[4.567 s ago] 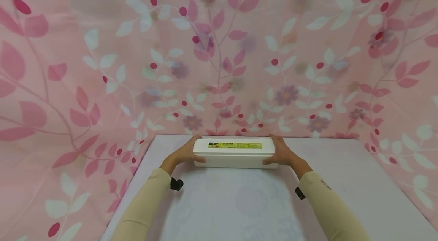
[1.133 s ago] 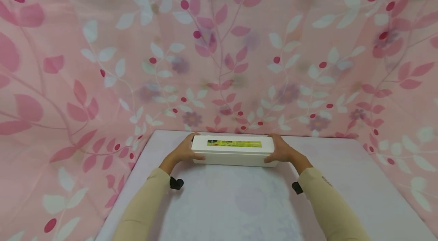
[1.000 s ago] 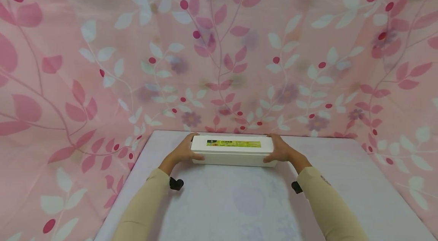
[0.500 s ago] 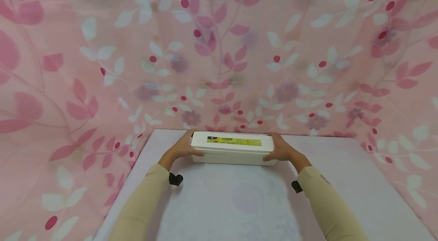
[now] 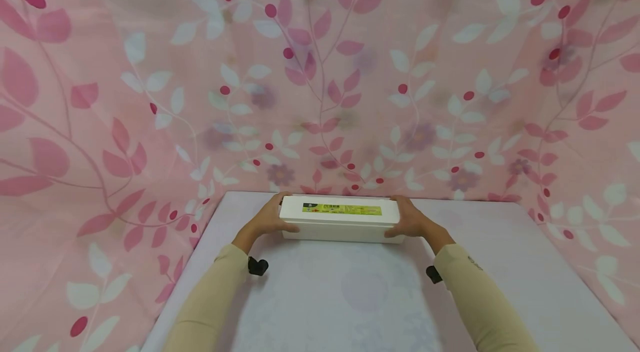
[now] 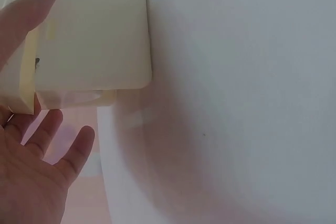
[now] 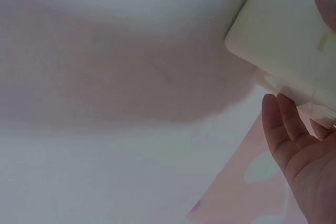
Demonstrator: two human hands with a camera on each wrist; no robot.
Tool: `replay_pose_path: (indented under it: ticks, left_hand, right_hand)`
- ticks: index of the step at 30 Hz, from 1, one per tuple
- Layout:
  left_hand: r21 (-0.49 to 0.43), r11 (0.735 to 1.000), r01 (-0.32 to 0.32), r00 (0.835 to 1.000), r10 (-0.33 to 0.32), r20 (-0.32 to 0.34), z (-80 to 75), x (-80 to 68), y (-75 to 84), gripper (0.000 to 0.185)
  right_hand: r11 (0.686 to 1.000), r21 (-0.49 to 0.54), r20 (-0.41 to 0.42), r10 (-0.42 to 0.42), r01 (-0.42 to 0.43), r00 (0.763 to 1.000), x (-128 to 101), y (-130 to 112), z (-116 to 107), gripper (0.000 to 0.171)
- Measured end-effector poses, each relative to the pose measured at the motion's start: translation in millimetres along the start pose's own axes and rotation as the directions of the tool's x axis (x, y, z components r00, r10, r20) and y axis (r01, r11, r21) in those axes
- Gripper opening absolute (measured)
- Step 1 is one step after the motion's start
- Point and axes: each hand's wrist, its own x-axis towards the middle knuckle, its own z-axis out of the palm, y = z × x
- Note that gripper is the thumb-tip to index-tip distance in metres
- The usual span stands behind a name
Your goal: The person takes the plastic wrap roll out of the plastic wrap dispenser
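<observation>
A long white lidded box (image 5: 345, 231) with a yellow-green label (image 5: 342, 210) on its top lies crosswise near the table's far edge. My left hand (image 5: 268, 219) grips its left end, thumb on the front and fingers behind. At the right end my right hand (image 5: 411, 219) holds it the same way. In the left wrist view, the thumb (image 6: 39, 6) rests on the box's pale front face (image 6: 94, 35), with the fingers round the back edge. The right wrist view has the box corner (image 7: 278, 30) between thumb and fingers. The lid is on.
The box lies on a table with a pale, faintly patterned cloth (image 5: 340, 296). A pink curtain (image 5: 320, 91) with leaves and flowers hangs close behind the far edge and along both sides. A black wrist mount (image 5: 258, 266) shows below the left wrist.
Both hands keep their grip on the two ends. The box stays in nearly the same place with its lid on, and the head view shifts only slightly.
</observation>
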Motion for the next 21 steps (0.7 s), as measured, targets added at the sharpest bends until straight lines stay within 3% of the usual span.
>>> replay_pose_path:
  ticks: [21]
  left_hand:
    - [0.043,0.998,-0.053,0.999,0.054,-0.011,-1.7,-3.8,4.0,0.106]
  right_hand:
    - [0.994,-0.101,-0.027,-0.036,0.033,0.999,-5.4,-8.0,-7.3,0.107]
